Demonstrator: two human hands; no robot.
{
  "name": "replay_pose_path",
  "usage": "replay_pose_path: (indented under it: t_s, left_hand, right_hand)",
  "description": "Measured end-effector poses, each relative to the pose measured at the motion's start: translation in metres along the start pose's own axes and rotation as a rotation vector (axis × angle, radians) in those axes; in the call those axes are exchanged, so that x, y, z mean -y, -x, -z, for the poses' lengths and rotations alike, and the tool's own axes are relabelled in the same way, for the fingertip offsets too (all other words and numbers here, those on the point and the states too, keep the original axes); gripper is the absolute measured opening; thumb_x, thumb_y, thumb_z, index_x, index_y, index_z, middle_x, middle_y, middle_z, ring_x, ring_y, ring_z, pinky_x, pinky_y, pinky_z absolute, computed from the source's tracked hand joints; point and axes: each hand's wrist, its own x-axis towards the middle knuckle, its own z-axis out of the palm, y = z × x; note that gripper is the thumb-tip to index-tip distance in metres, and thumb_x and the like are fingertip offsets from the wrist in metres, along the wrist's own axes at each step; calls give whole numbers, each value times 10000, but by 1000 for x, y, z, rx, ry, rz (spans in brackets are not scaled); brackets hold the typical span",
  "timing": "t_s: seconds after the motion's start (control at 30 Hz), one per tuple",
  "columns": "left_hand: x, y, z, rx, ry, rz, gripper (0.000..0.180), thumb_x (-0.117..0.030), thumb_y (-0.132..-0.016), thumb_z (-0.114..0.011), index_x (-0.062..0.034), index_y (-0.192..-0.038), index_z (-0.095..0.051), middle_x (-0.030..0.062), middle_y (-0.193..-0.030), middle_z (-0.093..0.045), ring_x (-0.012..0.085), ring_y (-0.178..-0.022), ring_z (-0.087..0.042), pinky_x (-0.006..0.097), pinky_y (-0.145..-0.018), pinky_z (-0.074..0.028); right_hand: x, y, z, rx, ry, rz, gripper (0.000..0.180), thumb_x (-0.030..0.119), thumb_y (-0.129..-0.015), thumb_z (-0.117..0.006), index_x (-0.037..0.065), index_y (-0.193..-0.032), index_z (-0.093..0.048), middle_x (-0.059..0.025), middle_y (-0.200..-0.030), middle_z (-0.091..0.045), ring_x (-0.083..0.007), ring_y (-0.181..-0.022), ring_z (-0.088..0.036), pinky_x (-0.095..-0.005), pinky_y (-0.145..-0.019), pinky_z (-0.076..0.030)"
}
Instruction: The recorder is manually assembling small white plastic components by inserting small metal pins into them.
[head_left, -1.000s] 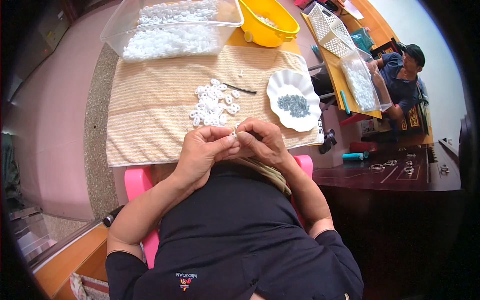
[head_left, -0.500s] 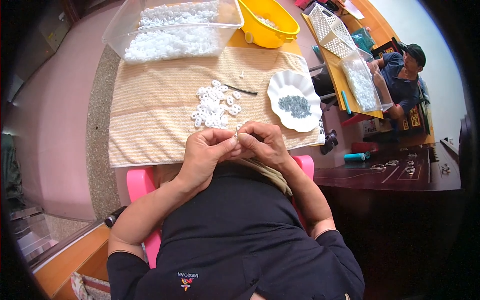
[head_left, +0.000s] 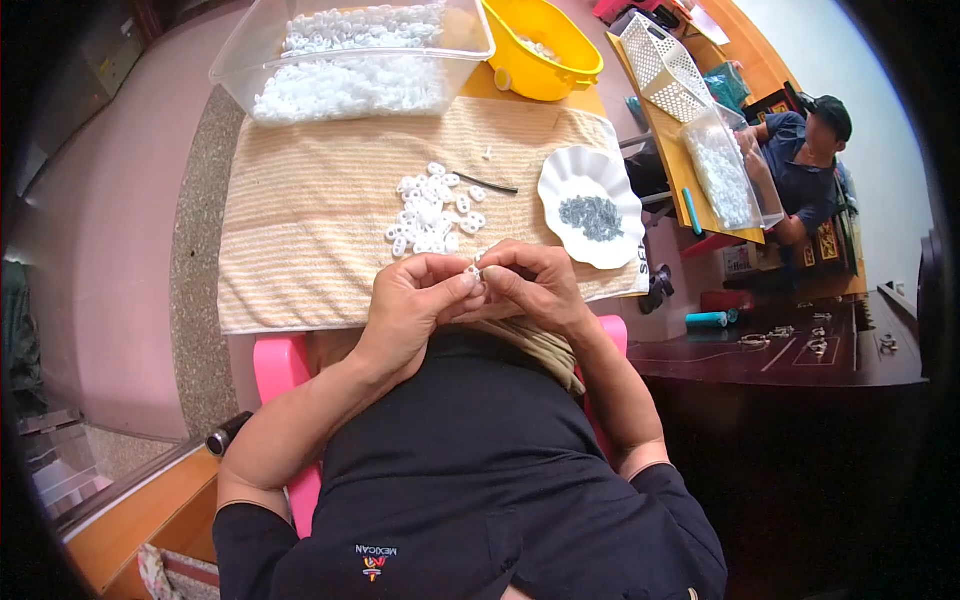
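Observation:
My left hand (head_left: 415, 300) and my right hand (head_left: 535, 285) meet fingertip to fingertip over the near edge of a striped beige towel (head_left: 300, 230). Between the fingertips both hands pinch a small white plastic piece (head_left: 474, 270). Just beyond them lies a pile of several small white plastic rings (head_left: 430, 210). A thin dark rod (head_left: 487, 183) rests on the towel past the pile. To the right stands a white scalloped dish (head_left: 560, 180) holding small grey parts (head_left: 592, 216).
A clear tub (head_left: 250, 60) full of white pieces and a yellow bowl (head_left: 545, 50) sit at the far edge. A white basket (head_left: 665, 65) and a clear bag lie at right, where another person (head_left: 800, 160) works. A pink stool (head_left: 275, 365) is under me.
My hands stay together at the towel's near edge, with only small finger shifts on the white piece. Nothing else has moved.

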Motion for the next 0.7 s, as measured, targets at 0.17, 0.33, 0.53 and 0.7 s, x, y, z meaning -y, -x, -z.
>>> replay_pose_path:
  t_s: [0.17,0.33,0.53,0.7]
  left_hand:
    - [-8,0,1,-53,27,-34,149,-12,-879,-631,21,-1022,-607,111,-901,-667,173,-812,-672,287,-766,-580]
    - [-18,-6,11,-118,79,-135,141,-4,-883,-618,20,-1022,-609,117,-910,-666,182,-827,-674,297,-773,-586]
    - [-25,-9,16,-139,97,-194,144,-4,-888,-610,24,-1029,-608,121,-909,-666,183,-827,-674,297,-777,-587]
    - [-25,-9,17,-130,119,-187,150,3,-882,-611,23,-1031,-606,121,-903,-667,187,-829,-673,301,-773,-588]
  right_hand:
    - [4,-8,6,-62,96,13,122,48,-897,-641,-51,-968,-653,-30,-845,-626,-54,-694,-565,-206,-604,-466]
    - [9,-26,7,-59,620,129,129,81,-855,-684,-13,-942,-666,-47,-796,-628,-85,-661,-577,-235,-581,-455]
    - [11,-39,-7,-29,962,164,195,168,-812,-690,38,-957,-681,-125,-834,-643,-283,-747,-637,-372,-676,-494]
    - [15,-45,-11,16,1047,53,226,164,-784,-663,42,-974,-673,-129,-869,-649,-325,-862,-634,-414,-754,-491]
